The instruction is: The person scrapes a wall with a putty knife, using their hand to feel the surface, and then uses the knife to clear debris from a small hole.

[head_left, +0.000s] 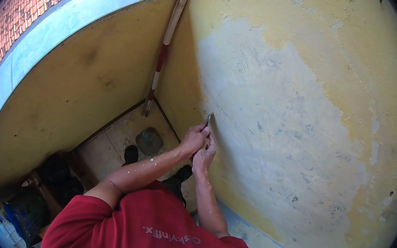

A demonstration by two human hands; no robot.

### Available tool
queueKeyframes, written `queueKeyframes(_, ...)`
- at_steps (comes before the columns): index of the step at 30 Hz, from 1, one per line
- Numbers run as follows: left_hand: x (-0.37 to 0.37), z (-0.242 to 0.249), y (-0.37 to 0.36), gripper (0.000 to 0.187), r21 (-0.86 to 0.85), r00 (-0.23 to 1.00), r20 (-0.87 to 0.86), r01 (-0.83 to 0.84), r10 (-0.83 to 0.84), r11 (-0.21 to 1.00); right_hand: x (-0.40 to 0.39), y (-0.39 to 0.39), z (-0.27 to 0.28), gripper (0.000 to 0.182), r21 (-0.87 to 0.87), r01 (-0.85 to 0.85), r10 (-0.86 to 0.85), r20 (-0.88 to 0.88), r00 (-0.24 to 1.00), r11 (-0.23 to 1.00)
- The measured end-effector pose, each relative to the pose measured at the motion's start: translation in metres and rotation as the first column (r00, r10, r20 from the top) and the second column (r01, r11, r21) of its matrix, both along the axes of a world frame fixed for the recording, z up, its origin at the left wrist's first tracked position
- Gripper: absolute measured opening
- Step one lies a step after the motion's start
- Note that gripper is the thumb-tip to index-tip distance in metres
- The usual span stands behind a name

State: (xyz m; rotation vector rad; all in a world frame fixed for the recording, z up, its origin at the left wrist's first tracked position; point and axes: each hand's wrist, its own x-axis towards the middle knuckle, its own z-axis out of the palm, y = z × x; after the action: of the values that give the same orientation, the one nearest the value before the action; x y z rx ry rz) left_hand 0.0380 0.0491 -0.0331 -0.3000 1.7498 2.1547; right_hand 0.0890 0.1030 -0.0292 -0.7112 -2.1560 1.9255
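Both my hands hold a small metal scraper (pixel 208 119) whose blade presses against a yellow wall (pixel 361 69). My left hand (pixel 193 138) wraps the handle from the left. My right hand (pixel 204 155) grips just below it, fingers closed around the same handle. The blade touches the left edge of a large pale scraped patch (pixel 285 134) where the yellow paint is gone. My forearms are speckled with white dust, and my red shirt fills the bottom of the view.
A red-and-white pole (pixel 163 51) leans in the corner between the two yellow walls. On the tiled floor (pixel 107 148) lie a round grey object (pixel 149 141) and my dark shoes. A blue crate (pixel 27 210) and clutter sit at lower left.
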Motion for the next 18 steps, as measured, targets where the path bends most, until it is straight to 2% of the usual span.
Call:
queueKeyframes(1,-0.004,0.002,0.001,0.031,-0.002,1.0,-0.014,-0.007,0.007,1.0,-0.001,-0.001,0.002,0.032,0.015,0.031,-0.03,-0.093,0.995,0.999)
queueKeyframes(2,-0.006,0.003,0.003,0.029,0.012,0.999,0.024,-0.026,0.025,1.0,-0.011,0.001,0.003,0.032,0.017,0.024,-0.022,-0.101,0.995,1.0)
queueKeyframes(4,-0.018,-0.006,0.003,0.029,0.017,0.995,0.091,-0.038,0.036,0.999,-0.023,0.006,0.006,0.033,0.02,-0.017,0.016,0.076,0.997,1.0)
queueKeyframes(5,-0.023,-0.013,0.001,0.029,0.02,0.995,0.096,-0.034,0.031,0.999,-0.025,0.005,0.005,0.033,0.023,-0.013,0.011,0.08,0.997,1.0)
queueKeyframes(7,-0.023,-0.011,-0.006,0.029,0.084,0.988,0.149,-0.057,0.044,0.995,-0.023,-0.006,0.007,0.033,0.148,-0.064,0.06,0.032,0.998,0.987)
queueKeyframes(8,-0.016,-0.007,-0.007,0.03,0.109,0.992,0.13,-0.015,0.0,0.994,-0.016,-0.007,0.015,0.032,0.048,-0.024,0.018,0.131,0.991,0.999)
queueKeyframes(9,-0.008,-0.007,-0.003,0.03,0.106,0.993,0.121,-0.016,0.003,0.994,-0.011,-0.005,0.011,0.032,0.044,-0.026,0.02,0.123,0.992,0.999)
queueKeyframes(11,0.003,-0.004,0.01,0.029,0.05,0.999,0.03,-0.044,0.043,0.998,-0.006,0.0,0.001,0.031,-0.046,0.056,-0.059,-0.067,0.996,0.997)
queueKeyframes(13,-0.015,0.002,0.0,0.03,0.065,0.995,0.096,-0.014,0.008,0.998,-0.02,0.001,0.012,0.029,-0.014,0.028,-0.029,-0.023,0.999,0.999)
queueKeyframes(15,-0.03,0.008,-0.009,0.033,-0.085,0.992,0.125,-0.015,0.025,0.996,-0.034,-0.003,0.017,0.03,-0.027,-0.039,0.042,0.121,0.992,0.999)
queueKeyframes(16,-0.027,-0.002,-0.006,0.03,0.006,0.991,0.12,-0.066,0.065,0.998,-0.029,-0.005,0.017,0.03,0.125,-0.056,0.05,0.049,0.998,0.991)
queueKeyframes(17,-0.017,-0.004,-0.004,0.03,0.004,0.991,0.121,-0.066,0.065,0.998,-0.018,-0.005,0.01,0.03,0.122,-0.055,0.049,0.05,0.998,0.991)
queueKeyframes(18,-0.006,0.005,-0.002,0.027,0.015,0.992,0.114,-0.052,0.05,0.999,-0.007,-0.004,0.0,0.03,0.086,0.018,-0.019,0.005,1.0,0.996)
